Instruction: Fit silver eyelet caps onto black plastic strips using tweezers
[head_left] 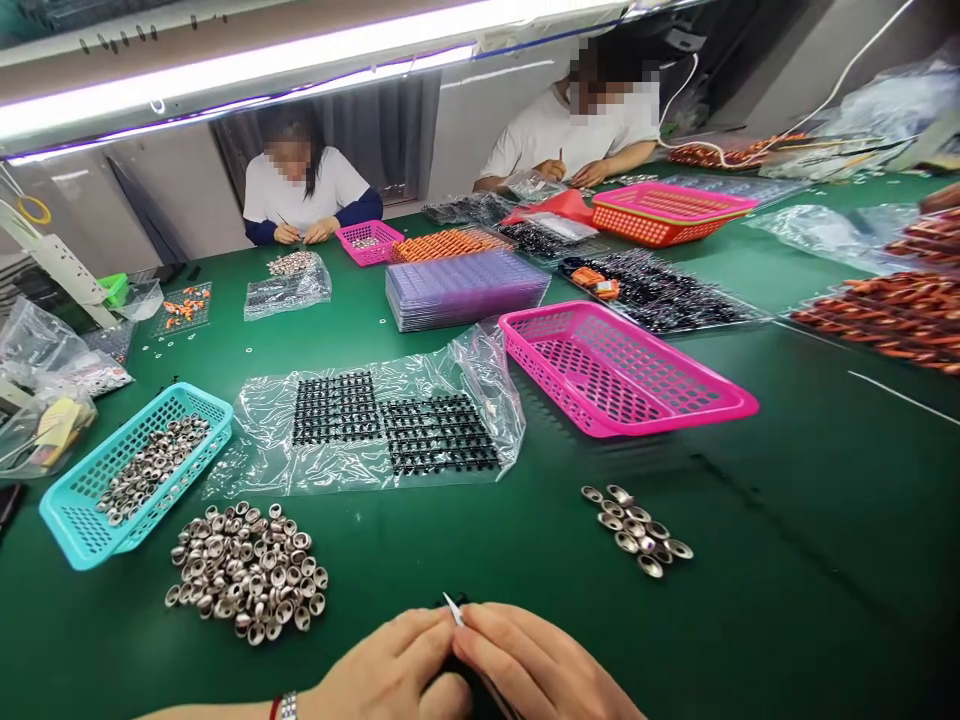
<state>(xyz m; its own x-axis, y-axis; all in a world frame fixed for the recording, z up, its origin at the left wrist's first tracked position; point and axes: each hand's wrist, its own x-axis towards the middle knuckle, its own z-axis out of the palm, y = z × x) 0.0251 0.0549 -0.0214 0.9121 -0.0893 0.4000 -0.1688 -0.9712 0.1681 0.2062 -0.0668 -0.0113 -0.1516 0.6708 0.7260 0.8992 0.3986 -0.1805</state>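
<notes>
Your left hand [409,655] and right hand [529,655] meet at six o'clock, fingertips nearly touching. Your right fingers are clamped on a slim pointed tool [454,611], its pale tip aimed toward eleven; your left fingers are drawn in beside that tip, but what lies between them is hidden, so whether they grip a piece cannot be told. A dark bit [462,598] shows just past the tip. From your hands, the larger pile of metal cups [251,570] lies at ten o'clock, with more in the turquoise basket [84,515] beyond it, and a small cluster of cups [637,532] sits at two. Judging by that split, you may be early on: the cluster could be the done share, the rest left, along with the black part grids [335,408] on the plastic bag [259,450] at eleven
</notes>
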